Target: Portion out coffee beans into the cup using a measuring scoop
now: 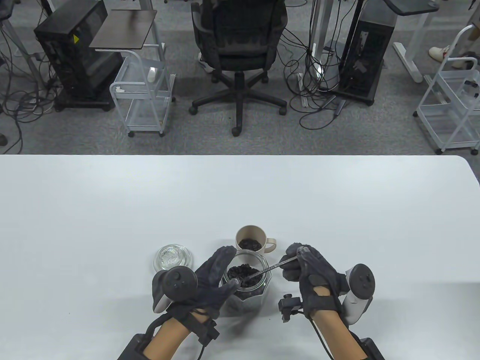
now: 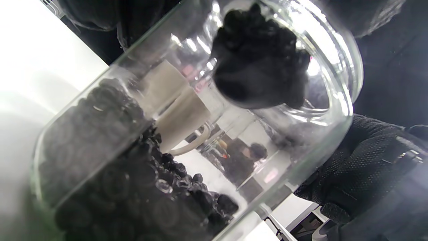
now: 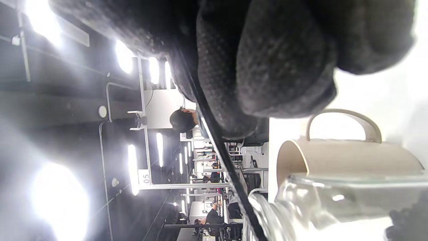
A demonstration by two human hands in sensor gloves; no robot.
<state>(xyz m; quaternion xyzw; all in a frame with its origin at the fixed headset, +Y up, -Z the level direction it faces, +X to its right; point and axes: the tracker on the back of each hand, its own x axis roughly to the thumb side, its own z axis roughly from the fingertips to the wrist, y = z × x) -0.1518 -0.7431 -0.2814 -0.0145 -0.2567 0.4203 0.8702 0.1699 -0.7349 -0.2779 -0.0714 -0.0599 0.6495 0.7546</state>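
**Glass jar held, scoop full of beans**

Glass is what the jar point(image 1: 247, 285) is made of, and it is gripped by the left hand point(image 1: 210, 279) on the white counter point(image 1: 112, 210). The thin handle of the measuring scoop point(image 1: 262, 272) is pinched by the right hand point(image 1: 307, 268). The scoop's bowl, heaped with coffee beans point(image 2: 257, 60), is inside the jar's mouth. The beige cup point(image 1: 250, 240), with some beans in it, stands just behind the jar. A glass lid point(image 1: 172, 257) lies to the jar's left.

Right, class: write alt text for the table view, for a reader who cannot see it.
Two gloved hands work over a glass jar of coffee beans on a white table: the left hand holds the jar while the right hand grips a measuring scoop dipped into the beans. Behind the jar stands a beige cup holding some beans, with the glass lid lying to its left.
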